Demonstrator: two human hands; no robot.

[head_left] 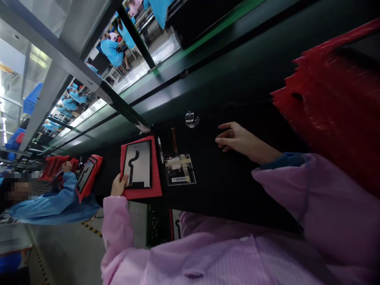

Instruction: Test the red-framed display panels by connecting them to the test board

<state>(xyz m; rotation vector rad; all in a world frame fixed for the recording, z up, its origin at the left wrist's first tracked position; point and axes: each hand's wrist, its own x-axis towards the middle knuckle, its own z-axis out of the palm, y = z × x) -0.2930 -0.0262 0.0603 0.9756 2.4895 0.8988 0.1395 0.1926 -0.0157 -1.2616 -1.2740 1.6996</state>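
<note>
My left hand (118, 185) grips the left edge of a red packing sheet (156, 186), its thumb lying over the lower left corner of a display panel (142, 162). That panel is pale, dark-edged, with a curved black strip on it. To its right a circuit board (178, 168) with tan tape and a barcode label lies on the black bench. Beside the board are a white pen-like tool (160, 149) and a brown strip (174, 140). My right hand (231, 136) hovers over the bench, fingers bent but apart, nothing in it.
A small shiny metal device (191, 119) sits at the bench's back. Red plastic packing (326, 103) is piled at the right. On the left, a co-worker in a blue sleeve (59, 198) works near more red-wrapped panels (87, 174). A green crate (154, 225) stands below the front edge.
</note>
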